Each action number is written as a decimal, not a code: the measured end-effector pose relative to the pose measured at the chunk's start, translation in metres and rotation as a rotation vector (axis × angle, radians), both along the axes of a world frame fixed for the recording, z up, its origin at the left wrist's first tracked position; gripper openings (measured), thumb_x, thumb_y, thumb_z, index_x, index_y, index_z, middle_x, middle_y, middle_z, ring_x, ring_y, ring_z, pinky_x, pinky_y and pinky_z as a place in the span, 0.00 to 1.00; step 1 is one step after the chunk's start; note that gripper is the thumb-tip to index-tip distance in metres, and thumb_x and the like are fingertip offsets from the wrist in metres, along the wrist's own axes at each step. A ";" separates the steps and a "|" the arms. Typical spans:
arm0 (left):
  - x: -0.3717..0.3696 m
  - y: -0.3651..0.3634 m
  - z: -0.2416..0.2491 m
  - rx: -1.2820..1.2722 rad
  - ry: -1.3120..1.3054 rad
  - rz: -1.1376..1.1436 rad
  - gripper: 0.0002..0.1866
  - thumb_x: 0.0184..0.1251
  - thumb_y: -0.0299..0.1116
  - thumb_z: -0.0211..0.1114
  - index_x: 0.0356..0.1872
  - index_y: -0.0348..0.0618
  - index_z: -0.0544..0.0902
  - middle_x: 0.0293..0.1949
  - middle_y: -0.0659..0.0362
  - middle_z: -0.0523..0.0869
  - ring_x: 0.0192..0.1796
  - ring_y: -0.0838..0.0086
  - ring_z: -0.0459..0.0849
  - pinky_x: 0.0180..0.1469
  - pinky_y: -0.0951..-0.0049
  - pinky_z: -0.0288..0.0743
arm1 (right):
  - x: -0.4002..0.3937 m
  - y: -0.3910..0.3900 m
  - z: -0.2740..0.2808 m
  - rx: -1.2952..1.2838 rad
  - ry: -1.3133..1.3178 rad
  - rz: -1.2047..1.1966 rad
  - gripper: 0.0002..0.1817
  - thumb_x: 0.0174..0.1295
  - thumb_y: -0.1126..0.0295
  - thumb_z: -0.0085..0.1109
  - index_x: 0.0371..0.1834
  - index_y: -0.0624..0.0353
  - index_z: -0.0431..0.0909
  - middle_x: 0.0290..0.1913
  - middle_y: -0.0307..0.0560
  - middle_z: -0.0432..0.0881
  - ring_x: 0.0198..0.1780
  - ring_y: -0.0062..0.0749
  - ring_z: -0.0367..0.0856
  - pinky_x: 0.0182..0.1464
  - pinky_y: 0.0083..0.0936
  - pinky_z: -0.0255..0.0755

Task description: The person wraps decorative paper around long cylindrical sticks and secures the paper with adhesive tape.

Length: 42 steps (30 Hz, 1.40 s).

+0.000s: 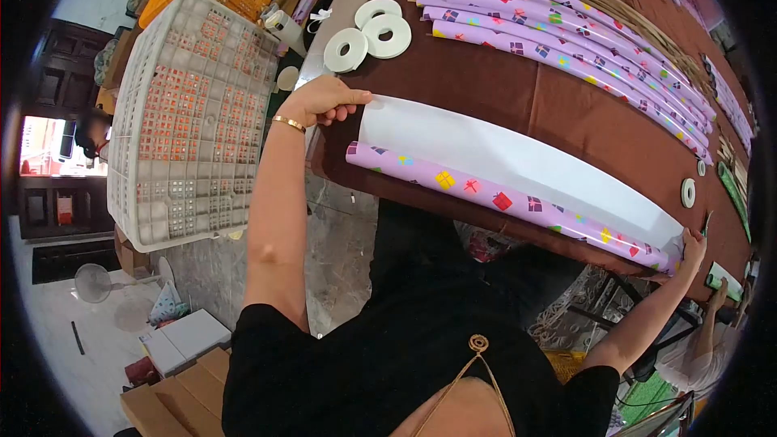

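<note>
A sheet of wrapping paper, lilac with gift-box prints, lies partly rolled along the table's near edge. Its white inner side faces up beyond the roll. My left hand pinches the far left corner of the sheet between thumb and fingers. At the opposite end, my right hand is closed on the right edge of the same paper, close to the roll's end; its fingertips are partly hidden. Several finished-looking lilac rolls lie side by side farther back, with thin sticks protruding from their left ends.
White tape rolls sit at the brown-covered table's left corner, smaller ones at the right. A white plastic crate stands left of the table. Another person's hand holds a green roll at far right.
</note>
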<state>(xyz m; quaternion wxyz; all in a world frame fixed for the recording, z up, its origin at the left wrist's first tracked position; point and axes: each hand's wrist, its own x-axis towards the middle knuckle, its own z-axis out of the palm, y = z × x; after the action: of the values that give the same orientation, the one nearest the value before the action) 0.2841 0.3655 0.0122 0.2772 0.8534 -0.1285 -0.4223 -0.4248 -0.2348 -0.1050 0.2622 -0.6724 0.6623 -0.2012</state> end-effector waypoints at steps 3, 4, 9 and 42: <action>0.009 0.016 -0.008 -0.079 -0.044 0.165 0.22 0.57 0.50 0.73 0.18 0.43 0.77 0.12 0.65 0.73 0.11 0.83 0.66 0.13 0.81 0.56 | 0.011 0.013 0.007 -0.100 0.052 -0.034 0.19 0.56 0.67 0.68 0.47 0.66 0.78 0.42 0.43 0.82 0.41 0.27 0.78 0.46 0.25 0.71; 0.010 0.026 -0.007 -0.145 -0.029 0.249 0.21 0.59 0.49 0.71 0.20 0.43 0.78 0.14 0.64 0.75 0.13 0.83 0.67 0.15 0.82 0.57 | 0.004 0.007 0.003 -0.101 0.089 -0.021 0.21 0.56 0.66 0.69 0.49 0.67 0.78 0.43 0.45 0.82 0.42 0.29 0.78 0.47 0.25 0.72; -0.021 0.023 -0.003 -0.444 -0.176 0.366 0.17 0.63 0.44 0.68 0.27 0.39 0.82 0.20 0.59 0.81 0.19 0.75 0.77 0.22 0.77 0.69 | -0.032 -0.021 -0.020 -0.054 -0.058 0.020 0.23 0.56 0.66 0.68 0.52 0.68 0.77 0.44 0.45 0.82 0.43 0.28 0.78 0.47 0.24 0.72; -0.112 -0.022 -0.023 -0.075 -0.950 -0.737 0.37 0.70 0.53 0.54 0.72 0.38 0.60 0.75 0.47 0.56 0.77 0.53 0.53 0.72 0.49 0.50 | 0.042 0.052 0.091 0.476 -0.201 -0.053 0.10 0.50 0.62 0.75 0.29 0.51 0.83 0.22 0.29 0.75 0.20 0.16 0.63 0.23 0.18 0.58</action>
<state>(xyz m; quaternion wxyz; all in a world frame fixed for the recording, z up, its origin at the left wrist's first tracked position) 0.1717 0.3440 -0.0112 0.0550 0.8375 -0.5405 -0.0581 -0.3828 -0.1828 -0.0143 0.4723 -0.5508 0.6789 -0.1121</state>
